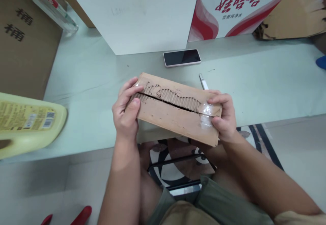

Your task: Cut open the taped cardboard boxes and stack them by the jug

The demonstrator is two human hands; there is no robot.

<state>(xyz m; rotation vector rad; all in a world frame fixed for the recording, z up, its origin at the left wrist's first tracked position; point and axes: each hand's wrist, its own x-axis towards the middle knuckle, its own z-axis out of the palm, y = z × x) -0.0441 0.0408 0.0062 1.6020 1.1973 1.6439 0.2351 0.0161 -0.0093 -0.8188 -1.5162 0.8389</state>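
Note:
A brown cardboard box (pixel 175 121) is held up between both hands, tilted down to the right, over the front edge of the table. A dark slit runs along its face, with torn, bared corrugation above it and clear tape at the right end. My left hand (pixel 127 108) is closed on the box's left end, thumb on the face below the slit. On the right end, my right hand (pixel 225 116) grips with thumb and fingers near the tape. Behind the box lies a slim silver-white tool, possibly a cutter (pixel 203 81), its lower part hidden.
A phone (pixel 182 58) lies on the pale green table (pixel 267 79), before a large white box (pixel 147 18). A red-and-white carton (pixel 236 11) and torn cardboard (pixel 292 14) stand back right. At left are a yellow jug (pixel 33 126), a brown carton (pixel 22 55) and a clear bottle (pixel 54 9).

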